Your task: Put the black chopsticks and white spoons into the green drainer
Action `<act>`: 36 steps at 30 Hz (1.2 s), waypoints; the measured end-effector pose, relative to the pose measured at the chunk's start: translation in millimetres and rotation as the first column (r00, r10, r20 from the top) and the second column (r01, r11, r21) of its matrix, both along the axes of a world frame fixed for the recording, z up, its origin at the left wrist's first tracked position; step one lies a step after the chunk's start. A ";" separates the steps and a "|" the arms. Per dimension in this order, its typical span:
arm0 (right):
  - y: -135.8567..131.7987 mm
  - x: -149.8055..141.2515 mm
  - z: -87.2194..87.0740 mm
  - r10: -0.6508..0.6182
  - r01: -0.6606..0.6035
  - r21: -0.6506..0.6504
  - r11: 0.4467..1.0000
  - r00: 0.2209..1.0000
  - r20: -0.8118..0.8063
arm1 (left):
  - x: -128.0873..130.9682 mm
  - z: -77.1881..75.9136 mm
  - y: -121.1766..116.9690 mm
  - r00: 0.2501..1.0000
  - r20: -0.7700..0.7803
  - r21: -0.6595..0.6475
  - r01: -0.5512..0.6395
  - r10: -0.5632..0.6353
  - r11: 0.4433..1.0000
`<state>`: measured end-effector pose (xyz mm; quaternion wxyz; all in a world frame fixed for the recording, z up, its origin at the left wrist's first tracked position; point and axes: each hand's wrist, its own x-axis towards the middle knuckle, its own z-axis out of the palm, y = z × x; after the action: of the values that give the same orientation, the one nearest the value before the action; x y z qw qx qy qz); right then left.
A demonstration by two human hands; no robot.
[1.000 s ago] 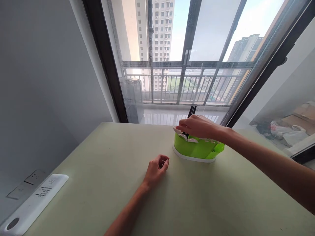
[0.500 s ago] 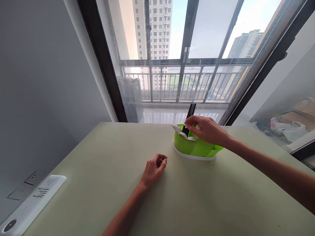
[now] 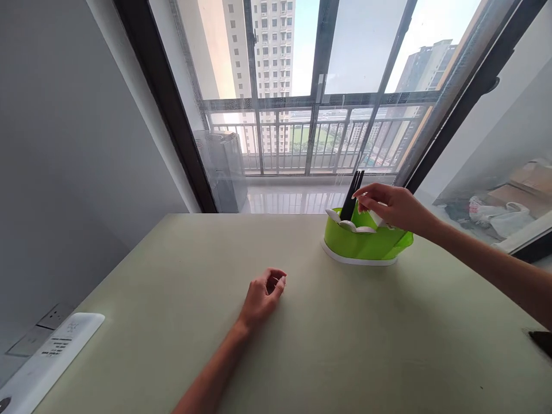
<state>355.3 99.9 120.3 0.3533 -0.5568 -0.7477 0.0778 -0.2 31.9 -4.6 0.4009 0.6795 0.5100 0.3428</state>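
A lime-green holder point(image 3: 360, 244) with a white base stands at the far side of the pale green table point(image 3: 310, 345). Black chopsticks point(image 3: 350, 195) stick up out of it, and white spoon bowls point(image 3: 345, 223) lie over its rim. My right hand point(image 3: 394, 208) hovers over the holder, its fingertips pinched close beside the top of the chopsticks; whether they grip anything I cannot make out. My left hand point(image 3: 261, 294) rests on the table nearer to me, fingers loosely curled, with nothing seen in them.
A white power strip point(image 3: 47, 356) lies at the table's left edge, next to wall sockets point(image 3: 41, 330). A large window with a dark frame point(image 3: 172, 115) stands right behind the table. A dark object point(image 3: 542, 340) shows at the right edge.
My right hand has lifted from low over the holder's rim up to the top of the chopsticks. The view has turned left, so the holder sits further right. My left hand has barely moved.
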 end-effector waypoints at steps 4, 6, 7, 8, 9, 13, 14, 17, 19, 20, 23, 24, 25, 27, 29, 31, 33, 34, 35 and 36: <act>7.0 31.9 1.4 -0.006 -0.016 -0.117 0.993 0.982 -0.187 | 1.1 1.8 -0.3 1.000 -0.007 0.004 -0.004 0.004 1.000; 7.9 44.7 4.3 -0.055 0.016 -0.151 0.988 0.964 -0.259 | 1.7 2.7 -0.7 1.000 -0.011 0.010 -0.009 0.009 1.000; 7.6 50.1 6.0 -0.079 0.032 -0.166 0.986 0.956 -0.284 | 1.9 3.0 -0.8 1.000 -0.013 0.013 -0.009 0.009 1.000; 7.2 55.0 7.7 -0.100 0.049 -0.176 0.983 0.950 -0.297 | 2.1 3.1 -1.0 1.000 -0.014 0.016 -0.010 0.010 1.000; 6.6 59.5 9.2 -0.124 0.070 -0.183 0.981 0.946 -0.301 | 2.1 3.0 -1.1 1.000 -0.015 0.017 -0.009 0.010 1.000; 5.3 76.7 11.9 -0.237 0.184 -0.199 0.963 0.928 -0.286 | 1.4 2.3 -1.5 1.000 -0.009 0.009 -0.008 0.008 1.000; 5.5 81.2 11.8 -0.265 0.211 -0.206 0.956 0.920 -0.288 | 1.1 2.3 -1.7 1.000 -0.008 0.008 -0.008 0.008 1.000; 6.9 94.7 10.9 -0.332 0.272 -0.227 0.935 0.895 -0.297 | 0.3 2.9 -2.1 1.000 -0.007 0.010 -0.004 0.005 1.000; 7.3 101.4 11.1 -0.370 0.312 -0.222 0.924 0.876 -0.309 | 0.3 3.9 -2.4 1.000 -0.005 0.008 -0.001 0.001 1.000; 6.8 103.2 11.7 -0.388 0.332 -0.216 0.918 0.865 -0.319 | 0.4 4.3 -2.4 1.000 -0.005 0.006 -0.002 0.002 1.000; 1.6 99.4 15.1 -0.439 0.399 -0.186 0.898 0.842 -0.314 | 1.1 4.9 -2.2 1.000 -0.010 0.005 -0.007 0.007 1.000; -1.7 94.7 16.2 -0.456 0.430 -0.152 0.890 0.839 -0.295 | 1.2 4.7 -2.1 1.000 -0.011 0.006 -0.008 0.008 1.000; -6.0 88.4 16.7 -0.468 0.457 -0.108 0.883 0.840 -0.275 | 1.3 4.3 -1.9 1.000 -0.013 0.007 -0.007 0.007 1.000; -17.1 71.5 14.8 -0.475 0.496 0.006 0.868 0.835 -0.277 | 1.3 3.3 -1.4 1.000 -0.014 0.008 -0.004 0.004 1.000; -31.3 50.7 7.6 -0.421 0.469 0.072 0.880 0.842 -0.337 | 1.1 2.2 -0.9 1.000 -0.016 0.009 -0.005 0.005 1.000; -47.2 27.3 -5.6 -0.321 0.375 0.091 0.922 0.877 -0.356 | 1.0 1.5 -0.7 1.000 -0.016 0.009 -0.004 0.004 1.000; -62.3 2.1 -24.8 -0.199 0.218 0.030 0.975 0.930 -0.310 | 0.9 1.2 -0.7 1.000 -0.018 0.009 -0.004 0.004 1.000; -68.6 -11.2 -36.4 -0.123 0.120 -0.027 0.992 0.950 -0.287 | 1.0 1.2 -0.8 1.000 -0.021 0.007 -0.005 0.005 1.000; -73.6 -24.7 -49.1 -0.056 0.034 -0.091 0.995 0.965 -0.255 | 1.1 1.3 -1.0 1.000 -0.023 0.005 -0.006 0.006 1.000; -77.2 -38.4 -62.5 0.009 -0.046 -0.147 0.988 0.970 -0.243 | 1.1 1.5 -1.1 1.000 -0.025 0.002 -0.006 0.007 1.000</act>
<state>317.0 22.7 57.8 0.3972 -0.5580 -0.6988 0.2062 0.9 30.7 -3.1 0.3926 0.6825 0.5167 0.3362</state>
